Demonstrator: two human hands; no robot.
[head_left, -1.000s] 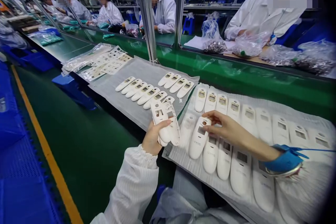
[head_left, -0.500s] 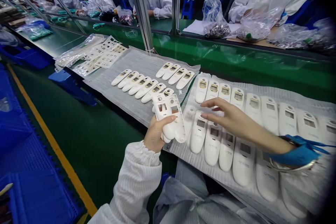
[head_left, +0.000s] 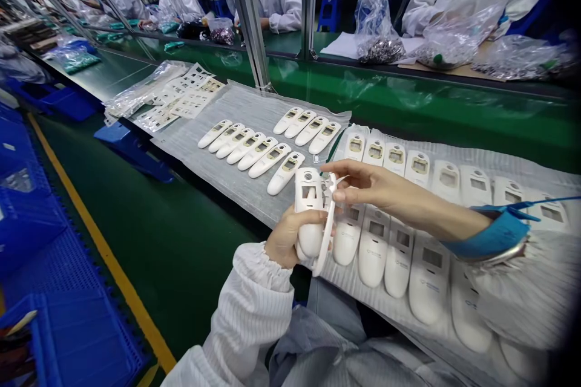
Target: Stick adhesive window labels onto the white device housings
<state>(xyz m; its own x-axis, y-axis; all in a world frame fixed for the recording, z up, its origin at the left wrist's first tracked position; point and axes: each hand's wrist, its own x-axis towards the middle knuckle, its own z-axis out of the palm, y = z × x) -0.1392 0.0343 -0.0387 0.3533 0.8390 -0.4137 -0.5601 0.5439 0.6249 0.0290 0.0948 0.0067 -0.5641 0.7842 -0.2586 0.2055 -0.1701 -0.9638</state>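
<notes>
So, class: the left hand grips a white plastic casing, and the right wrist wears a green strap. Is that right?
The strap on the right wrist is blue, not green, in the head view; the left hand does grip the white casing.

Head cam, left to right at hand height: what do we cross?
Blue plastic crate, yellow floor line, left hand holding a white plastic casing, right hand, blue cuff, far-right white casing.

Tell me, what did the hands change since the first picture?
The right hand moved left, off the casings, and its fingers now pinch a white plastic shell, standing on edge against the casing in the left hand. The rows of casings stayed put.
</notes>
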